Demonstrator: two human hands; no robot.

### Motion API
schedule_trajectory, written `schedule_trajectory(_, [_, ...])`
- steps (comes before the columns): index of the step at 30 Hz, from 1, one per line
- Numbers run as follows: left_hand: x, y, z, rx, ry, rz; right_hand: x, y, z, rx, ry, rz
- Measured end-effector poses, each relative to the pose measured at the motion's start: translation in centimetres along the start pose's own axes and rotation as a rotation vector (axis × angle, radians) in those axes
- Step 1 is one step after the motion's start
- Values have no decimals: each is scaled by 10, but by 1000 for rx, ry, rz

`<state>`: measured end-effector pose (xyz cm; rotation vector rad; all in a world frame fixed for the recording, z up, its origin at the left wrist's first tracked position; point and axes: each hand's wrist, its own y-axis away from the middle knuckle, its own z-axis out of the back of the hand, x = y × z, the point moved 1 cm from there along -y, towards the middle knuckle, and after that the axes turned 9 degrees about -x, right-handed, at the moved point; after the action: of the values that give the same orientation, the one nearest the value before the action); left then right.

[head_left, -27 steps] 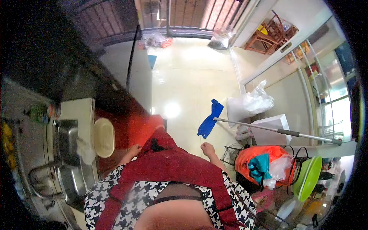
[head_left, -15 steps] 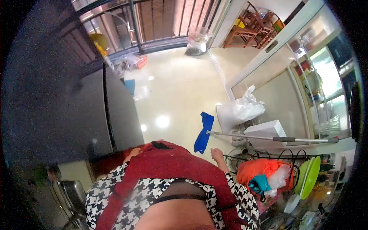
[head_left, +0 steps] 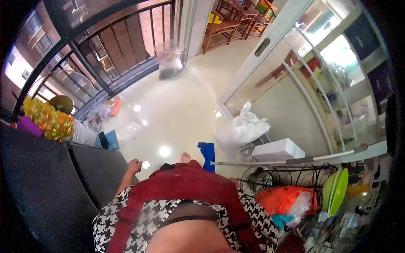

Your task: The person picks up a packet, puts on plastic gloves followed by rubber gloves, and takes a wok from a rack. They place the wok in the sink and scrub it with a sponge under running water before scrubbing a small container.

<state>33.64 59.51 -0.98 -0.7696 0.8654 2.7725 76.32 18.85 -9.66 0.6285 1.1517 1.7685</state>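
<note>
My left hand (head_left: 135,165) is held out beside the dark cabinet front, its fingers curled in, and nothing shows in it. Of my right hand (head_left: 233,180) only a sliver of skin appears at the edge of the dark red apron (head_left: 181,179); its fingers are hidden. Close to that side lies a flat mop with a blue head (head_left: 206,154) on the floor. Its grey handle (head_left: 295,160) slants off to the right, past a white box (head_left: 279,149). A bare foot (head_left: 185,157) pokes out ahead of the apron.
A black wire rack (head_left: 291,172) on the right holds an orange bag (head_left: 280,199) and green basins (head_left: 336,192). White bags (head_left: 249,124) stand by the sliding door (head_left: 265,46). Dark cabinets (head_left: 33,185) line the left. A clear bag (head_left: 170,63) sits near the railing.
My view has shifted forward and turned, bringing more of the railing and the left side into sight. My left hand has swung forward and out; my right hand has drawn back behind the apron.
</note>
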Motion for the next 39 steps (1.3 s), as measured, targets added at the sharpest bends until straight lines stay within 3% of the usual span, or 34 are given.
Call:
schedule_trajectory(2, [-27, -18, 2, 3, 144, 57, 7, -13, 59, -312, -75, 425])
schedule_trajectory(4, [-59, -33, 3, 39, 54, -11, 32, -51, 118, -478, -361, 241])
schedule_trajectory(6, [-46, -62, -22, 6, -83, -42, 63, -44, 194, -538, -435, 219])
schedule_trajectory(8, [-50, -86, -34, -15, -246, -56, 85, -93, 233, -909, -275, 443])
schedule_trajectory(12, [-87, -149, -32, 151, -205, 29, 147, -102, 316, -862, -511, 464])
schedule_trajectory(15, [-119, -211, -20, 217, -221, 17, 168, -130, 332, -895, -598, 500])
schedule_trajectory(17, [-146, -260, -9, 258, -241, -10, 174, -133, 351, -739, -461, 435])
schedule_trajectory(19, [-182, -311, 5, 299, -264, -44, 167, -147, 356, -639, -527, 388])
schedule_trajectory(21, [-226, -359, 23, 337, -302, -95, 175, -126, 381, -294, -688, 23])
schedule_trajectory(23, [-269, -407, 35, 373, -347, -157, 180, -106, 409, -285, -867, -67])
schedule_trajectory(25, [-314, -450, 42, 409, -396, -215, 182, -93, 421, -482, -848, -131])
schedule_trajectory(26, [-336, -468, 46, 430, -425, -243, 179, -86, 429, -486, -861, -145])
schedule_trajectory(30, [-433, -534, 68, 481, -561, -366, 180, -87, 445, -333, -447, -73])
schedule_trajectory(32, [-473, -560, 61, 347, -349, -348, 183, -109, 456, -292, -340, -26])
schedule_trajectory(33, [-485, -575, 54, 373, -250, -310, 186, -125, 464, -313, -394, -9])
schedule_trajectory(36, [-549, -600, 49, 375, -418, -445, 193, -160, 508, -404, -588, 0])
schedule_trajectory(39, [-591, -624, 33, 436, -388, -443, 200, -180, 560, -533, -835, -26])
